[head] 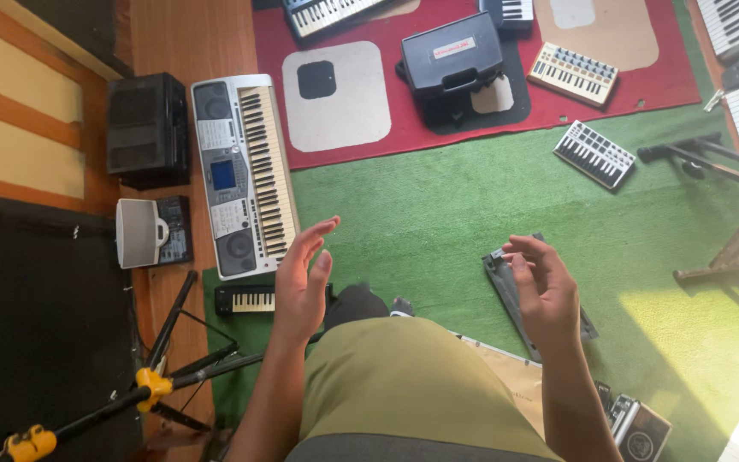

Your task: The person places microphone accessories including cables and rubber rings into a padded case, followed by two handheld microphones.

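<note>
I look down over my olive shirt at a green carpet. My left hand [303, 278] is raised with its fingers spread and holds nothing; the nearest things are a large silver keyboard [243, 171] and a small black mini keyboard [250, 299]. My right hand [542, 287] hovers with curled, parted fingers, empty, above a dark flat device [506, 287] lying on the carpet; it does not clearly touch it.
A red rug [472, 103] holds a black case [451, 56], a beige pad controller [573, 74] and more keyboards. A small white keyboard [594, 154], a stand [720, 214], a black speaker [147, 124] and a tripod [156, 376] lie around.
</note>
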